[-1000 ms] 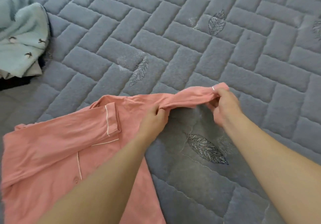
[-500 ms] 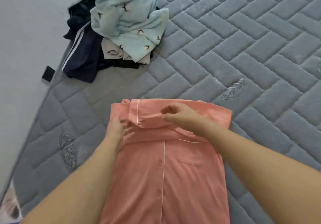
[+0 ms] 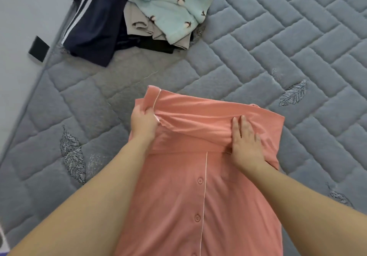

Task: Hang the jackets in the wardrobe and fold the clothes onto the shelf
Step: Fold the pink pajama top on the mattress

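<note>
We see the left hand (image 3: 143, 123) pinching the cuff end of a sleeve folded across the coral pyjama shirt (image 3: 198, 196), thumb and fingers curled round the white-piped edge, while the right hand (image 3: 245, 144) lies flat with fingers straight, pressing the same sleeve band against the shirt's chest. The shirt lies button-side up on the grey quilted mattress (image 3: 297, 47), its collar end toward 12 o'clock and its hem running off the view at 6 o'clock. At about 11 o'clock from the shirt sits an unsorted heap: a pale mint fleece garment (image 3: 164, 3) over a beige piece (image 3: 137, 21) and a navy striped garment (image 3: 93, 25) (none yet folded). We judge the step in hand to be the sleeve fold. The next move likely calls for smoothing the band flat, then doubling the body from hem toward collar, keeping the sleeve from slipping.
</note>
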